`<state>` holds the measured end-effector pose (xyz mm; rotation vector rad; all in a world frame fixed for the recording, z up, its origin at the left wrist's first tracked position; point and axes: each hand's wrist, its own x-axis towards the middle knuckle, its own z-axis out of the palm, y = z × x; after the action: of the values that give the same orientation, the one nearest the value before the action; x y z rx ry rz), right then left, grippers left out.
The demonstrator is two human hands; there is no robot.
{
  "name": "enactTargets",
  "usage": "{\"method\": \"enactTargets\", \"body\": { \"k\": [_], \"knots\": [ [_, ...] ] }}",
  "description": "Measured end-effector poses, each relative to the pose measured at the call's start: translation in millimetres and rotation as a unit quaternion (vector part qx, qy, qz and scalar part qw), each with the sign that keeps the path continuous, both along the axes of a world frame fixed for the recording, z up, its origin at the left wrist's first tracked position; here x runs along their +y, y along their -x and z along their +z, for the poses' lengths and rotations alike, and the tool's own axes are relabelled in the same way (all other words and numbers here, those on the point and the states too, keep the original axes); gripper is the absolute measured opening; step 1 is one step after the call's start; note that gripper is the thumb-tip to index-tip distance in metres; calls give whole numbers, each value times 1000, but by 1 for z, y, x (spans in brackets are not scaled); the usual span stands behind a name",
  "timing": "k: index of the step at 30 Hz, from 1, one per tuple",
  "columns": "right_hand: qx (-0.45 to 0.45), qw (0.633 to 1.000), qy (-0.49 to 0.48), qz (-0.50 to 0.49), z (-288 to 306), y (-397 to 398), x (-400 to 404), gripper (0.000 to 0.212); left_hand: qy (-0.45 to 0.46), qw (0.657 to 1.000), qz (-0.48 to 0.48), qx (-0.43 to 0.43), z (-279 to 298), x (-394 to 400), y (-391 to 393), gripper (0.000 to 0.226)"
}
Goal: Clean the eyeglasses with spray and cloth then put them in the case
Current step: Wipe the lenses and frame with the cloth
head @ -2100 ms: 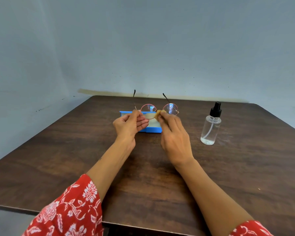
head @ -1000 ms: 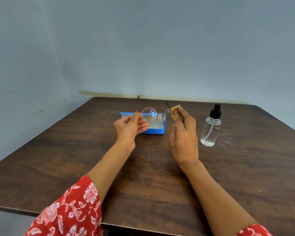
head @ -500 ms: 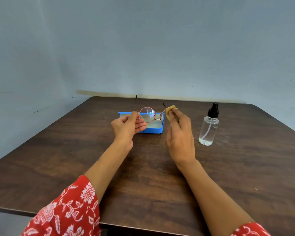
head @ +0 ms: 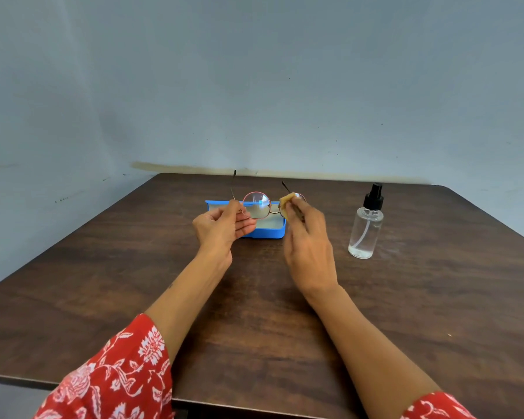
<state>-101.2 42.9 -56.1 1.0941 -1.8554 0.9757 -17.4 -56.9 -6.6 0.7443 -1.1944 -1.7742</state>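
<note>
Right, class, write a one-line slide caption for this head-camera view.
Left hand holds eyeglasses over an open blue case; right hand wipes one lens with yellow cloth, spray bottle beside.

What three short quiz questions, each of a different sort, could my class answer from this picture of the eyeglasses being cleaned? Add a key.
1. True or false: the spray bottle lies on its side.
2. Which hand pinches the yellow cloth against a lens of the eyeglasses? A) left hand B) right hand
3. Fill in: the blue case sits on the table with its lid ____.

Key:
1. False; it stands upright, apart from both hands.
2. B; the right hand holds the cloth, while the left hand grips the frame.
3. Open.
</note>
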Motion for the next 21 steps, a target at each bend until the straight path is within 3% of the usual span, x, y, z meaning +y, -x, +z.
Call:
{"method": "enactTargets", "body": {
  "k": [4,10,17,21],
  "knots": [
    [28,999,-25,12,0,-4,-2,40,-2,1000,8,-6,-2,0,1,10],
    [-86,995,52,-29,3,7,10,43,-7,1000,3,-1,0,2,1,11],
    [20,999,-14,26,1,-2,-2,37,-7,1000,10,3,0,3,0,11],
    [-53,997,55,10,2,4,5,44,-13,1000,7,4,1,4,0,13]
  ]
}}
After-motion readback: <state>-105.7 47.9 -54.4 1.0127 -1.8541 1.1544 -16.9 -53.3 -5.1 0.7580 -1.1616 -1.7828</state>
